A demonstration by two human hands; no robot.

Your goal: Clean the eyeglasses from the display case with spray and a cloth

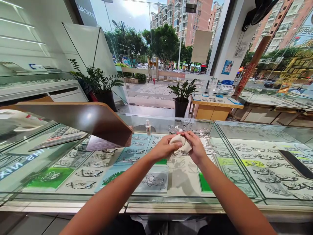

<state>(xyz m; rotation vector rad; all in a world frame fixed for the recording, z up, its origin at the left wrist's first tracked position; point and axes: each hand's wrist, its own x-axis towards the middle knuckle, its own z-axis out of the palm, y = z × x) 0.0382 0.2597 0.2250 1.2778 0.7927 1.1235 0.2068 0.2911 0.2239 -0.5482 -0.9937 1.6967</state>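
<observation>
Above the glass counter, my left hand (164,147) is closed around a white cloth (176,139), pressing it against a pair of glasses (185,141). My right hand (196,146) pinches the dark frame of these glasses from the other side. Much of the frame is hidden by the cloth and fingers. Just beyond my hands, several pairs of glasses (186,124) lie on the counter top. A small white bottle (148,128) stands upright to the left of them.
Inside the glass display counter (186,184) lie rows of glasses. A large brown-framed mirror or board (80,119) and a calculator (61,135) are at the left. A dark phone (297,163) lies at the right. Potted plants (181,106) stand beyond the counter.
</observation>
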